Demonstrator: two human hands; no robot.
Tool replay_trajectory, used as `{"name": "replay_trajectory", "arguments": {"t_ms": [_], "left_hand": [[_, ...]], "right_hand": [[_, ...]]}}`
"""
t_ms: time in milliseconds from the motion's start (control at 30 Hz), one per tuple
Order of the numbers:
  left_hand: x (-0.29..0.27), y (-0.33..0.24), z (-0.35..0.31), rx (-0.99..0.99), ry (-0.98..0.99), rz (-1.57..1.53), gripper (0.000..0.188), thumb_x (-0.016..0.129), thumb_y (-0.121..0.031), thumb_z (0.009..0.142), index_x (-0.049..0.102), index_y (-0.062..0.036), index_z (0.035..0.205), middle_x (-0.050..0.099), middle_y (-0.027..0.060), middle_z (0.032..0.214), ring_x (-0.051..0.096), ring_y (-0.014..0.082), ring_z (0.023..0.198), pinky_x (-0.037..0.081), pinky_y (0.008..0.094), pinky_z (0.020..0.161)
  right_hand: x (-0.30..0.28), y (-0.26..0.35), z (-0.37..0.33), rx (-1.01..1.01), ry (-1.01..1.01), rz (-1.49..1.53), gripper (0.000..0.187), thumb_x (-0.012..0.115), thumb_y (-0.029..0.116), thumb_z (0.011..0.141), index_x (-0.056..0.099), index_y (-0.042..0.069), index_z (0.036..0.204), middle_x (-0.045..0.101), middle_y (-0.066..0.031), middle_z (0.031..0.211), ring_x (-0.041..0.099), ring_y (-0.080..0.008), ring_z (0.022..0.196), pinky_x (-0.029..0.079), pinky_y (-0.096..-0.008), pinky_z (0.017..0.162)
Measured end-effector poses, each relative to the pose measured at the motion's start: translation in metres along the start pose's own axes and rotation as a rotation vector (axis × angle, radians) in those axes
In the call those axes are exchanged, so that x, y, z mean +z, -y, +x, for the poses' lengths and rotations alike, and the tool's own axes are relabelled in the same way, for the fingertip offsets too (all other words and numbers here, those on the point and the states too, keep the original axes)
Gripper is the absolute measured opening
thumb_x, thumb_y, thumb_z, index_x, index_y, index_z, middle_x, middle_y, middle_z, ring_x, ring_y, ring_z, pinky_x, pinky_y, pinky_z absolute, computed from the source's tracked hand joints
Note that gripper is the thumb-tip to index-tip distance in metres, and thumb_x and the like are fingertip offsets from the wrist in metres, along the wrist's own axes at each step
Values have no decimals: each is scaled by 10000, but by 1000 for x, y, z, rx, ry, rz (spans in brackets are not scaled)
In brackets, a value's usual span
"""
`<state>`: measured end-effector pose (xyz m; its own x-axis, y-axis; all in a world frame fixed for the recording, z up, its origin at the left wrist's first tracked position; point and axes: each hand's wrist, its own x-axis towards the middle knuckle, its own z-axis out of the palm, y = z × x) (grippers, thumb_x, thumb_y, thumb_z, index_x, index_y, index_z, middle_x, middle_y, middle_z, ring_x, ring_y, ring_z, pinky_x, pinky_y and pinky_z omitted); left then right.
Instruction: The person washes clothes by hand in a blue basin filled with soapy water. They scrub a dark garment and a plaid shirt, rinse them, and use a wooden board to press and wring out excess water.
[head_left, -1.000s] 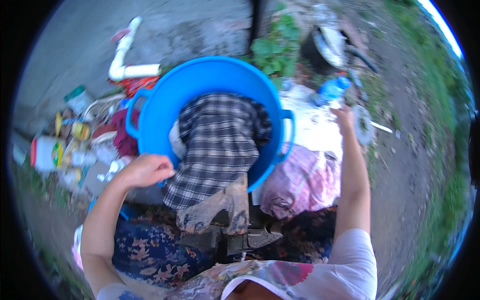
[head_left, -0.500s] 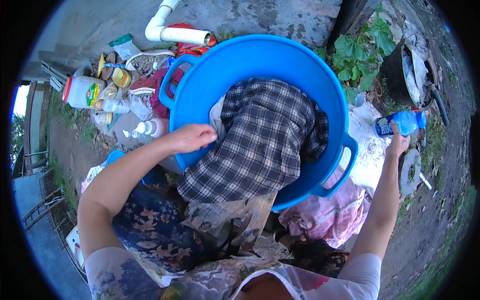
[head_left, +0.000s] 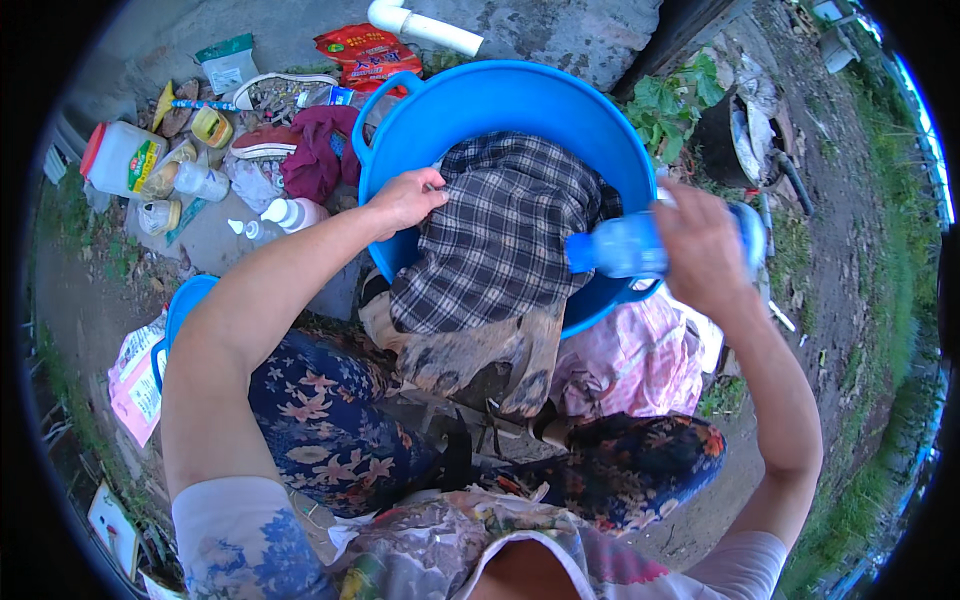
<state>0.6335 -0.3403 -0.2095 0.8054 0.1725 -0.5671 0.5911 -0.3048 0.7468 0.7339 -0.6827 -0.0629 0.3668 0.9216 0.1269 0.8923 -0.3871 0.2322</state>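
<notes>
A big blue plastic tub (head_left: 540,85) stands before me, with a dark plaid garment (head_left: 500,240) inside. The garment's front part drapes over a wooden board (head_left: 470,350) that slants out of the tub. My left hand (head_left: 408,198) is over the tub's left side, its fingers pinched at the garment's edge. Over the right rim, my right hand (head_left: 705,245) grips a blue bottle (head_left: 630,247), smeared by motion. The bottle lies on its side in the air, its blue cap end pointing left over the garment. Whether the cap is on cannot be made out.
Left of the tub lie a red-lidded jar (head_left: 125,158), white pump bottles (head_left: 290,214), shoes (head_left: 265,143) and a maroon cloth (head_left: 318,150). Pink cloth (head_left: 635,360) sits at the tub's lower right. A black bucket (head_left: 735,140) and a leafy plant (head_left: 665,105) are beyond, below a white pipe (head_left: 430,27).
My right hand has brought the bottle from the far right to the tub's right rim, turning its cap end left. My left hand has shifted up along the garment's edge. The view has shifted.
</notes>
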Motion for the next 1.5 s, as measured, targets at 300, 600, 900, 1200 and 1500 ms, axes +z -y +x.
{"name": "replay_trajectory", "arguments": {"t_ms": [300, 600, 900, 1200, 1500], "left_hand": [[-10, -21, -12, 38, 106, -94, 151, 558, -170, 927, 529, -73, 1040, 562, 43, 943, 536, 144, 891, 487, 323, 710], [-2, -10, -18, 215, 50, 134, 359, 565, -11, 840, 524, -52, 1193, 608, 55, 813, 573, 139, 696, 481, 285, 621], [55, -26, -37, 776, 26, 689, 382, 671, -149, 773, 612, -19, 1127, 550, 191, 1147, 476, 361, 1135, 413, 444, 951], [69, -39, -60, 819, 290, 661, 83, 562, -22, 790, 631, -35, 834, 586, 137, 888, 609, 323, 850, 494, 435, 723], [41, -22, -9, 703, -221, 737, 461, 632, -69, 803, 521, -32, 1248, 460, 186, 1329, 450, 347, 1219, 391, 438, 1005]], "right_hand": [[0, 32, 60, 44, 337, -295, 341, 739, 141, 634, 570, 89, 926, 608, -59, 890, 577, -224, 900, 402, -342, 786], [3, 25, 69, 204, 340, -270, 372, 737, 125, 591, 549, 70, 908, 598, -97, 889, 575, -257, 899, 405, -358, 773], [1, -1, 41, 273, 362, -246, 357, 683, 95, 625, 564, 53, 958, 600, -104, 901, 560, -262, 913, 384, -369, 769], [22, -5, 81, 292, 407, -305, 391, 753, 204, 645, 580, 61, 965, 638, -95, 963, 595, -253, 957, 405, -362, 840], [10, -11, 57, 381, 528, -242, 399, 754, 215, 659, 575, 66, 983, 633, -109, 976, 590, -256, 995, 408, -361, 840]]}}
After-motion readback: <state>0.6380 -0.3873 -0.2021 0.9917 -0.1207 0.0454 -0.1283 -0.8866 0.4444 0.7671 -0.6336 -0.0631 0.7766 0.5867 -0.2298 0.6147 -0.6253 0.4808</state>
